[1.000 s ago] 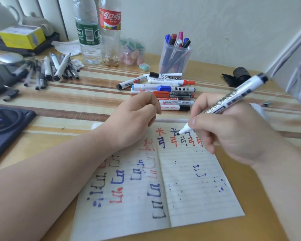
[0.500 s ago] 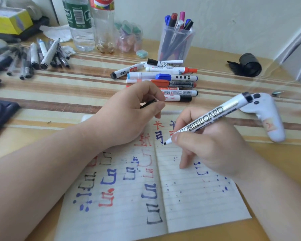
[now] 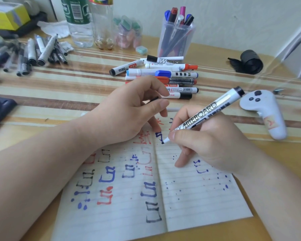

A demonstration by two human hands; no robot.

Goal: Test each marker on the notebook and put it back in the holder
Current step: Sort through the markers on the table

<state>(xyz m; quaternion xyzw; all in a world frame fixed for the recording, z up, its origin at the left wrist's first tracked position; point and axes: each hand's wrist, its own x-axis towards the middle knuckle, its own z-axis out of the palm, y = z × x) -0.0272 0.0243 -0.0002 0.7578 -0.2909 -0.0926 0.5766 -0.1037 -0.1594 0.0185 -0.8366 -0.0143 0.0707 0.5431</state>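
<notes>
Your right hand [image 3: 212, 143] is gripping the whiteboard marker [image 3: 205, 112], tip touching the notebook [image 3: 198, 197] beside its fold. Your left hand [image 3: 127, 115] is pinching a thin black piece [image 3: 152, 100]. The holder [image 3: 175, 42] is standing beyond both hands.

Loose markers [image 3: 165, 75] between holder [image 3: 176, 40] behind and notebook [image 3: 189, 197] in front

Right hand [image 3: 212, 145] slid the marker [image 3: 205, 112] tip left, toward the notebook's [image 3: 198, 206] fold.
</notes>
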